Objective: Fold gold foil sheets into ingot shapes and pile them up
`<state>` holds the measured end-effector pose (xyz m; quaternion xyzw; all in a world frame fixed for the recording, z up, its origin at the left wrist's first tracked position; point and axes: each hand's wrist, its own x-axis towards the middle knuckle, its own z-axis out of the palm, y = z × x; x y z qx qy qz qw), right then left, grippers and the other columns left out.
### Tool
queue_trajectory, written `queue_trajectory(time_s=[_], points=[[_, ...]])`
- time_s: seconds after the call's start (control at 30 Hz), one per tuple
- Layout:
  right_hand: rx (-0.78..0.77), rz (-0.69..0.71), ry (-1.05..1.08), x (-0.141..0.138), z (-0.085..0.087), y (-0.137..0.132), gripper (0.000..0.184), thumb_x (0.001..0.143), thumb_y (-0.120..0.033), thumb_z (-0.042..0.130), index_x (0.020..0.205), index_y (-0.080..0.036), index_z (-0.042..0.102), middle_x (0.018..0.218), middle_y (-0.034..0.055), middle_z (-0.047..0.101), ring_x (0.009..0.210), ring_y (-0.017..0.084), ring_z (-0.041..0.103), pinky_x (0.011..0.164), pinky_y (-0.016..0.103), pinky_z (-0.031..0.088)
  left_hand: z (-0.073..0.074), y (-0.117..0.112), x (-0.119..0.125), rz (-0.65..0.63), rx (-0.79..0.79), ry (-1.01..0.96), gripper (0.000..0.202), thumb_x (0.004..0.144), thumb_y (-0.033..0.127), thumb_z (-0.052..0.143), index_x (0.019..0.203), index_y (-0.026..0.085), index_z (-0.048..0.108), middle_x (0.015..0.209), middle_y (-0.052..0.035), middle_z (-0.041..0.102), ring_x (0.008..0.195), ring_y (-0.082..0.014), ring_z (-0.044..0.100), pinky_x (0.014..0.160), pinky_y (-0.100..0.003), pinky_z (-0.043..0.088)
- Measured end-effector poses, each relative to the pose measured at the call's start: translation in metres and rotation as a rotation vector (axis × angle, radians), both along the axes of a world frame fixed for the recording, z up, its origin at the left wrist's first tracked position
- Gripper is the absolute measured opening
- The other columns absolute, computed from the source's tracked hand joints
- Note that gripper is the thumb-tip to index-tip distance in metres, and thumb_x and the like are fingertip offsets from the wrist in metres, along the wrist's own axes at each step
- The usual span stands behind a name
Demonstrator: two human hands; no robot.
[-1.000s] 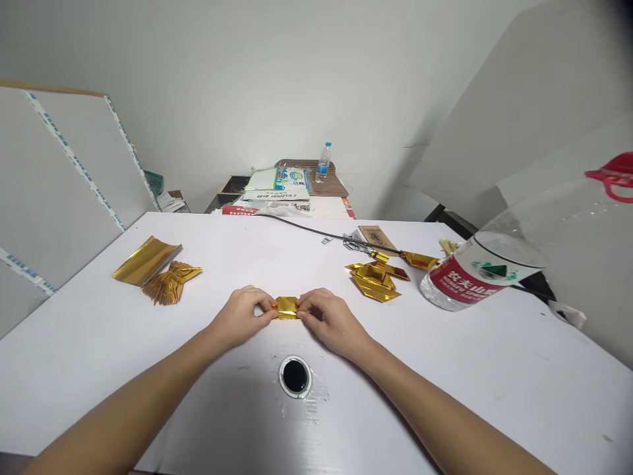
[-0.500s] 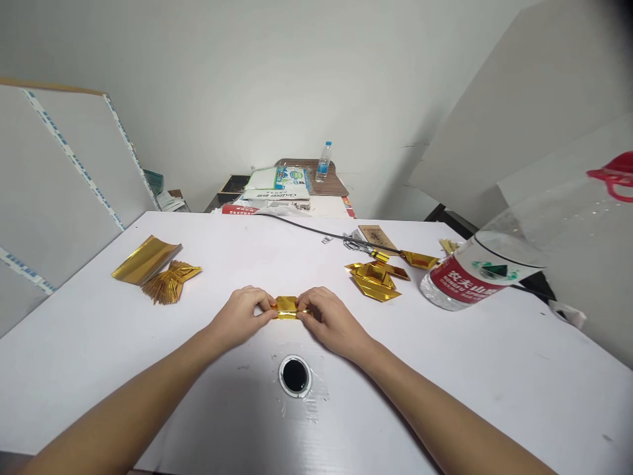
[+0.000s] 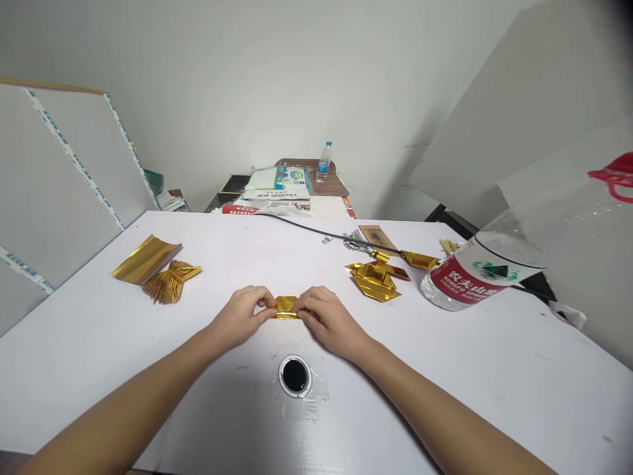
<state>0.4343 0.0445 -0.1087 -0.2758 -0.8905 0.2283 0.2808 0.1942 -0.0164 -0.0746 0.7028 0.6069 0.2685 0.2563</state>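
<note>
A small folded piece of gold foil paper (image 3: 286,307) lies on the white table (image 3: 148,349) in front of me. My left hand (image 3: 242,315) pinches its left end with curled fingers. My right hand (image 3: 329,318) pinches and presses its right end, the fingers closed over the fold. Both hands rest on the tabletop, close together, just beyond a round black hole (image 3: 295,375) in the table.
A stack of gold sheets and pleated gold pieces (image 3: 155,268) lies at the left. Folded gold shapes (image 3: 376,276) sit at the right beside a large tilted water bottle (image 3: 499,264). A black cable (image 3: 316,231) crosses the far edge. Cluttered furniture with a small bottle (image 3: 324,161) stands behind.
My right-hand fingers have shifted a little leftward over the gold piece, covering more of its right end. The left hand and the rest stay put.
</note>
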Motion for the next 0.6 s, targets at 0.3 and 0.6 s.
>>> queue_trajectory(time_s=[0.3, 0.6], points=[[0.312, 0.093, -0.090, 0.003, -0.001, 0.000, 0.047, 0.100, -0.012, 0.056, 0.130, -0.043, 0.072, 0.107, 0.0071, 0.061, 0.102, 0.018, 0.054, 0.095, 0.037, 0.042, 0.000, 0.001, 0.000, -0.020, 0.021, 0.015, 0.003, 0.091, 0.020, 0.069, 0.088, 0.021, 0.069, 0.094, 0.0019, 0.072, 0.094, -0.0156, 0.064, 0.085, -0.028, 0.046], [0.366, 0.082, -0.219, 0.002, 0.012, -0.007, 0.040, 0.104, -0.021, 0.055, 0.132, -0.044, 0.071, 0.105, 0.0082, 0.060, 0.100, 0.020, 0.051, 0.092, 0.037, 0.040, 0.002, -0.002, 0.002, -0.124, 0.108, 0.127, 0.012, 0.099, 0.019, 0.056, 0.099, 0.022, 0.068, 0.100, -0.0008, 0.070, 0.096, -0.0169, 0.061, 0.088, -0.031, 0.048]])
